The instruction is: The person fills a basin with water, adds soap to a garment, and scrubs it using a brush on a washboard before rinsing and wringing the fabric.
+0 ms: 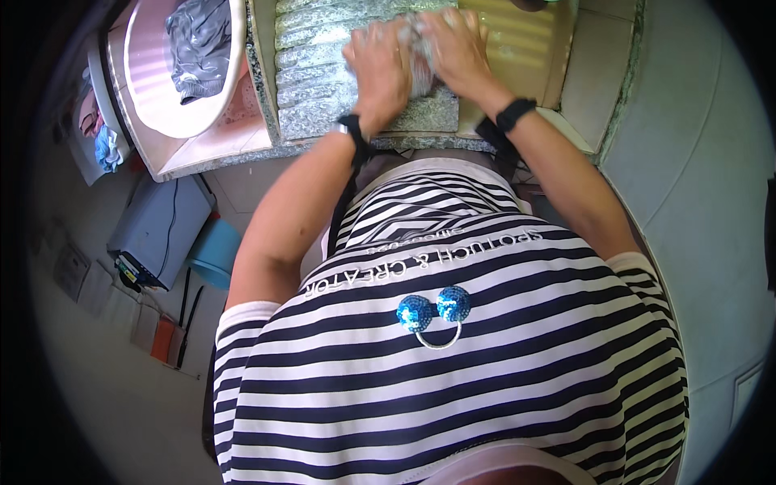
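Note:
A ridged stone washboard slab [315,79] lies in front of me at the top of the head view. Over its right part, a wet, soapy grey-and-reddish cloth [423,76] is bunched beneath both hands. My left hand [383,66] presses on the cloth's left side with curled fingers. From the right, my right hand [454,48] grips the same bundle. Motion blurs both hands, and the cloth's upper part is mostly hidden under the fingers. Dark bands circle both wrists.
A white basin [151,103] with wet dark grey clothing [200,48] stands at left. Right of the washboard is a basin section with yellowish water [521,54]. A granite edge [224,163] runs along the front. A blue bucket [215,251] and a grey appliance [160,227] are lower left.

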### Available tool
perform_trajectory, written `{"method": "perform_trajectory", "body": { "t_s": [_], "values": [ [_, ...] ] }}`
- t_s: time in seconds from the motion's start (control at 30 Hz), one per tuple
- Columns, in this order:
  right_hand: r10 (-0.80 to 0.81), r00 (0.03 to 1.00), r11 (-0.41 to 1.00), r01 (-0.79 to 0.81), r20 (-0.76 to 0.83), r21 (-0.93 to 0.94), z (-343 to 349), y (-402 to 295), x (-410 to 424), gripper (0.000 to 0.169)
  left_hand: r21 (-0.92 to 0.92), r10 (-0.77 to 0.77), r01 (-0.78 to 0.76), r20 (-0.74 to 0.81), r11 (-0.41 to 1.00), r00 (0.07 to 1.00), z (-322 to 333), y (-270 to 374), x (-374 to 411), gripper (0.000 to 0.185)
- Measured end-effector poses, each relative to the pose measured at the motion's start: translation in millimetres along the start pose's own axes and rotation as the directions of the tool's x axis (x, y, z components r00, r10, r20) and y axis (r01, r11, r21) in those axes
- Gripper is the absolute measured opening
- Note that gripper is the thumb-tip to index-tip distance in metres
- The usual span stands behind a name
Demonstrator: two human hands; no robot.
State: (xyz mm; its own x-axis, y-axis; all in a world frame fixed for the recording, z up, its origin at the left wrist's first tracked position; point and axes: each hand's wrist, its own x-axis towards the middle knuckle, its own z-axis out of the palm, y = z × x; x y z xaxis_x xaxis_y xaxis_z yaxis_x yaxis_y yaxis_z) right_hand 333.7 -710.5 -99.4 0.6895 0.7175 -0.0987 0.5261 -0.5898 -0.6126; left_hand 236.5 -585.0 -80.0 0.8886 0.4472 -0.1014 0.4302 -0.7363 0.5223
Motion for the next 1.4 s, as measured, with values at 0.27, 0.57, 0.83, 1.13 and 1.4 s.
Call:
{"method": "perform_trajectory", "body": {
  "t_s": [0.27, 0.57, 0.83, 1.13, 1.4],
  "values": [
    [-0.110, 0.976, 0.989, 0.127, -0.186, 0.079, -10.1, -18.0, -0.3, 0.028, -0.044, 0.002, -0.008, -0.129, 0.999, 0.992, 10.2, -7.6, 28.4, 0.029],
    [-0.007, 0.994, 0.998, 0.014, -0.112, 0.058, 12.0, 26.4, 97.4, 0.028, 0.031, -0.211, 0.214, -0.078, 0.976, 0.974, -3.7, -4.7, 112.9, 0.050],
    [-0.022, 0.997, 0.999, 0.025, -0.079, 0.031, 2.7, -14.5, 6.1, 0.035, -0.040, -0.112, 0.110, -0.059, 0.993, 0.992, -3.8, 9.6, 18.3, 0.026],
    [0.024, 0.993, 0.999, -0.028, -0.119, -0.034, 1.5, -10.0, 17.2, 0.036, -0.097, 0.100, -0.114, -0.137, 0.989, 0.986, 9.6, -7.5, 24.5, 0.027],
    [0.144, 0.976, 0.990, -0.141, -0.163, 0.028, -13.3, -15.1, 80.0, 0.032, 0.020, -0.008, 0.009, -0.036, 1.000, 0.999, 3.7, -20.6, 104.6, 0.035]
  ]
}}
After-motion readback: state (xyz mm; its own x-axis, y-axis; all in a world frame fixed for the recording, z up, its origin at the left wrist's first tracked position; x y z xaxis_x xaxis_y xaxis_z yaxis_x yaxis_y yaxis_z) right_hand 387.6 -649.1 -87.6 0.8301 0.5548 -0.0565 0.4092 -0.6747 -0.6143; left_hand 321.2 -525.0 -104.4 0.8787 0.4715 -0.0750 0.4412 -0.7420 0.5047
